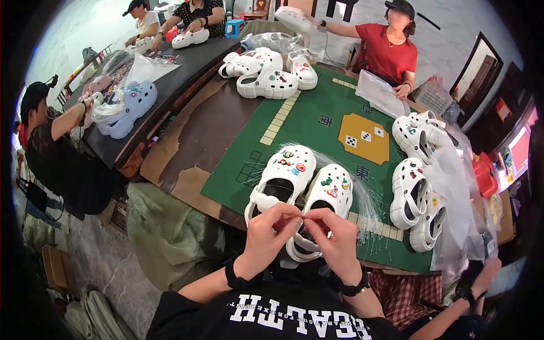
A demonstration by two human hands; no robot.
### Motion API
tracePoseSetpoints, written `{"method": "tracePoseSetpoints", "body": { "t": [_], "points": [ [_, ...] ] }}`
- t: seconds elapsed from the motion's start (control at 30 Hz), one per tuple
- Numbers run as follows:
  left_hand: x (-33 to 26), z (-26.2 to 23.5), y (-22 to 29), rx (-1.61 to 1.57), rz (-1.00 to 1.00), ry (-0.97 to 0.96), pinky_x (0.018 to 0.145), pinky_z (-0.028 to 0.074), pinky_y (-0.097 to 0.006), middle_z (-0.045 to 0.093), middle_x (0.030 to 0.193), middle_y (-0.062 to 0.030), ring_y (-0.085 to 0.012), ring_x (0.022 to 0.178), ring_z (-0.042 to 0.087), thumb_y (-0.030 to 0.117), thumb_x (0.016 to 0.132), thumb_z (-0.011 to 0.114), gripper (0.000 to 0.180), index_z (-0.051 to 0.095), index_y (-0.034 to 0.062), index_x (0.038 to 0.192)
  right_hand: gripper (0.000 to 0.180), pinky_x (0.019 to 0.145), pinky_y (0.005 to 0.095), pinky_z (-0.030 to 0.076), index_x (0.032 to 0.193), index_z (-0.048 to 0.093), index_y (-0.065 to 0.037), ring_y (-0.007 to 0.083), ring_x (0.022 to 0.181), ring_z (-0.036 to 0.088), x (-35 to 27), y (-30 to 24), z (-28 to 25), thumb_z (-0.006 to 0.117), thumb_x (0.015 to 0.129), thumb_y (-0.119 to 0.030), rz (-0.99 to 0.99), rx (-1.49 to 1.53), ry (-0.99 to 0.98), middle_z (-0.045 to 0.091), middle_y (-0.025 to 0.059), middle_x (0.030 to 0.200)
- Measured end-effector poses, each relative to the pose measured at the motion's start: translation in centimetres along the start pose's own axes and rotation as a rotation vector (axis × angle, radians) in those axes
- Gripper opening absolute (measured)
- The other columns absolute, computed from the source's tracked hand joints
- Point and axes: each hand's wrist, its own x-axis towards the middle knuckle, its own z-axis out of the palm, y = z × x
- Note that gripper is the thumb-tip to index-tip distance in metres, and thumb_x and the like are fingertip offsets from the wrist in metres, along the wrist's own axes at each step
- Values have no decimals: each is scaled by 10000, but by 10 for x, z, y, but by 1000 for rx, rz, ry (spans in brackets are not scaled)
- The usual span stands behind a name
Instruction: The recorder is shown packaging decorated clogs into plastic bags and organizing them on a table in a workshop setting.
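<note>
Two white clogs stand side by side at the near edge of the table, toes pointing away from me. Colourful charms dot the left clog [290, 163] and the right clog [334, 184]. My left hand [272, 231] and my right hand [334, 235] meet over the clogs' openings, thumbs and forefingers pinched together. A thin clear plastic strand, barely visible, seems to be between the fingertips; its ends are hard to make out. Loose clear strands [368, 212] lie in a bundle beside the right clog, and more spread behind the pair.
More white clogs stand at the table's far left [269, 82] and right side [409, 192]. Clear plastic bags [453, 198] lie along the right edge. Across the green-topped table [317, 122] a person in red [391, 54] holds a white clog. Others handle clogs at a dark table [190, 62].
</note>
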Motion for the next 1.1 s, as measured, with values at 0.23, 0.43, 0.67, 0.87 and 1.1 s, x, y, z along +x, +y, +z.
{"method": "tracePoseSetpoints", "body": {
  "t": [0.23, 0.43, 0.67, 0.87, 1.1],
  "points": [
    [-2, -3, 0, -113, -131, -45, 507, 423, -216, 639, 772, -26, -51, 574, 535, 27, 872, 664, 81, 651, 12, 950, 99, 572, 283, 481, 947, 662, -29, 200, 625, 623, -3, 1, 1, 683, 859, -70, -107, -79, 31, 653, 96, 797],
    [1, -13, 2, -259, -160, 179, 495, 400, -190, 628, 776, -18, -33, 572, 520, 4, 903, 612, 89, 629, 4, 991, 98, 575, 271, 478, 952, 670, -21, 169, 633, 628, -9, 3, -10, 679, 860, -55, -31, -99, 138, 661, 92, 805],
    [6, -32, -4, -279, -189, 185, 489, 375, -181, 658, 864, -70, -32, 538, 480, 42, 954, 557, 90, 605, -7, 1012, 67, 512, 212, 382, 974, 623, -10, 63, 578, 499, -13, 13, -54, 586, 929, -41, 181, 274, 365, 594, 8, 720],
    [4, -24, 0, -233, -210, 120, 511, 405, -180, 659, 844, -50, -30, 560, 503, 31, 955, 551, 115, 609, -4, 1047, 143, 560, 205, 331, 1004, 549, -28, 70, 628, 428, -19, -1, -112, 523, 990, -168, -288, 266, 1020, 478, -1, 700],
    [5, -18, -14, -222, -241, 85, 529, 416, -206, 643, 927, -62, -64, 602, 531, 21, 951, 525, 118, 595, -26, 1034, 90, 596, 257, 453, 987, 640, -56, 137, 701, 578, -47, 6, -100, 632, 905, -93, -80, 219, 629, 635, 70, 868]
  ]
}}
